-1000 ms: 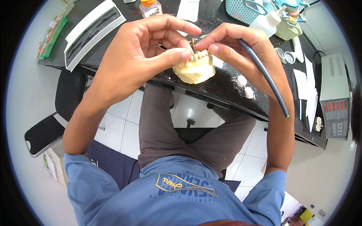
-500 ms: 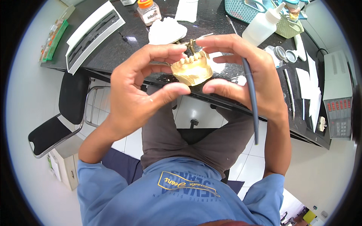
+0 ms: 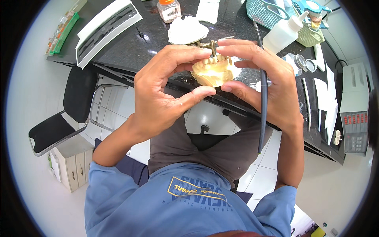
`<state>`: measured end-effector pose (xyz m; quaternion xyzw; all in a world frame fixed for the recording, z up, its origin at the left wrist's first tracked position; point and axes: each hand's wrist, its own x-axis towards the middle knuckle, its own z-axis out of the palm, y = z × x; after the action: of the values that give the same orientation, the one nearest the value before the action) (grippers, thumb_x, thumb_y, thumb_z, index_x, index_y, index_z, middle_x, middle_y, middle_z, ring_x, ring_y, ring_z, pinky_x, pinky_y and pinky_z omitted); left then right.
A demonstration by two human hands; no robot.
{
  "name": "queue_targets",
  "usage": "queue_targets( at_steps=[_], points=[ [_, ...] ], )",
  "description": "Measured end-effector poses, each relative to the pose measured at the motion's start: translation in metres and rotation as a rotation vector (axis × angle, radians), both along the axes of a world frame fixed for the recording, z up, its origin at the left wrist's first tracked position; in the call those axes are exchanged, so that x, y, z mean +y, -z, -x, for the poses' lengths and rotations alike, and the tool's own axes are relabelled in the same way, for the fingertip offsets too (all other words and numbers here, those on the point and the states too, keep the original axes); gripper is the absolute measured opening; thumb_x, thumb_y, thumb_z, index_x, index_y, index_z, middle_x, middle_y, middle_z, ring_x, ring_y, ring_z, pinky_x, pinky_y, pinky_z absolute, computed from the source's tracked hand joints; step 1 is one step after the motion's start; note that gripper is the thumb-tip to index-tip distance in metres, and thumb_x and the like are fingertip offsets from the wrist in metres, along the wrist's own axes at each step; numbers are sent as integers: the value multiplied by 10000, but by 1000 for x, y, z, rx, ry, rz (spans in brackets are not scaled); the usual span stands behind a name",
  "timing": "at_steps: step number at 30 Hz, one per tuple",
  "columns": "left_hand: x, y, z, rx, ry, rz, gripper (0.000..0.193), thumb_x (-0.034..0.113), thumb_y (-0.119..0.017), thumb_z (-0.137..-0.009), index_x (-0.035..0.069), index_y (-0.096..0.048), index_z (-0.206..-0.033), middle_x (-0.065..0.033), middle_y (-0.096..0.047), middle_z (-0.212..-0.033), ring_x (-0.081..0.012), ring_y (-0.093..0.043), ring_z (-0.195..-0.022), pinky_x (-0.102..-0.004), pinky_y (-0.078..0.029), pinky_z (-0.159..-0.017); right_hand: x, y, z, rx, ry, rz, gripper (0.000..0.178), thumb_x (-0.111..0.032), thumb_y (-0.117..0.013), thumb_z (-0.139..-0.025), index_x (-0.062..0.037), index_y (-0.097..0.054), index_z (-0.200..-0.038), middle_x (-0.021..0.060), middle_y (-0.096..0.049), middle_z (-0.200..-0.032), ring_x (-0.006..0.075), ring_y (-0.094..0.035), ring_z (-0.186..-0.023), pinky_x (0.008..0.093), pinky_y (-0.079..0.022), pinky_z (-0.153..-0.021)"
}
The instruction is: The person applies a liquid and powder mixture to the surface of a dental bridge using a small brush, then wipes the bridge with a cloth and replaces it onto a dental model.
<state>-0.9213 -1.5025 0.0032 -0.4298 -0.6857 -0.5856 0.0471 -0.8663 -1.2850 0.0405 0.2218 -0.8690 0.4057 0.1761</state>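
Note:
A yellowish plaster dental model (image 3: 213,76) with a row of pale teeth is held upright near the table's front edge. Part of a brass-coloured frame (image 3: 213,45) shows just behind it. My left hand (image 3: 158,89) curls around the model's left side, thumb by its lower edge and fingertips at the back. My right hand (image 3: 278,85) closes on the right side in the same way. Across the right hand rests a slim tool with a dark handle (image 3: 262,118), its narrow tip pointing away from me. The fingers partly hide where they touch the model.
Behind the hands lie a white plaster model (image 3: 187,31) and an orange-lidded jar (image 3: 169,11). To the right stand a squeeze bottle (image 3: 282,35), a teal basket (image 3: 266,14) and small open pots (image 3: 302,62). A white tray (image 3: 106,33) lies left, near a black chair (image 3: 79,94).
The view has shifted slightly, so the table's things appear further right. My hands have come closer together around the model, and the tool now stands more upright in the right hand.

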Motion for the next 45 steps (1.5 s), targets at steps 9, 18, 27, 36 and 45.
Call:
queue_targets(
  at_steps=[9,18,27,36,45],
  points=[
    [1,3,1,45,-12,3,523,27,-813,-748,-24,-585,-1216,-152,-578,-1209,-217,-593,-1124,-347,-521,-962,0,-1,0,10,14,-34,473,-134,-824,-720,-61,-679,-1164,111,-667,-1208,230,-662,-1050,329,-558,-837],
    [3,6,-1,15,-32,-29,547,35,-818,-748,-32,-568,-1229,-151,-570,-1207,-216,-594,-1130,-352,-531,-960,1,-1,1,17,5,-39,477,-131,-825,-716,-50,-677,-1163,117,-670,-1197,234,-665,-1043,327,-556,-840],
    [2,10,2,92,-14,-30,554,26,-816,-745,-34,-559,-1233,-152,-561,-1213,-217,-589,-1139,-355,-536,-963,0,-2,0,23,16,-62,474,-130,-824,-715,-41,-678,-1158,120,-676,-1186,229,-667,-1034,322,-554,-841],
    [5,9,0,38,-11,-69,544,24,-810,-750,-19,-559,-1231,-157,-554,-1222,-226,-585,-1145,-366,-535,-974,1,-3,0,102,27,-135,460,-144,-828,-691,-81,-704,-1130,111,-687,-1172,233,-671,-973,320,-539,-802],
    [1,8,4,123,3,0,531,11,-806,-749,-22,-563,-1220,-163,-546,-1227,-227,-589,-1141,-364,-545,-968,1,-2,0,93,24,-111,442,-155,-825,-694,-79,-709,-1114,114,-684,-1178,246,-673,-1003,331,-532,-842]
  ],
)
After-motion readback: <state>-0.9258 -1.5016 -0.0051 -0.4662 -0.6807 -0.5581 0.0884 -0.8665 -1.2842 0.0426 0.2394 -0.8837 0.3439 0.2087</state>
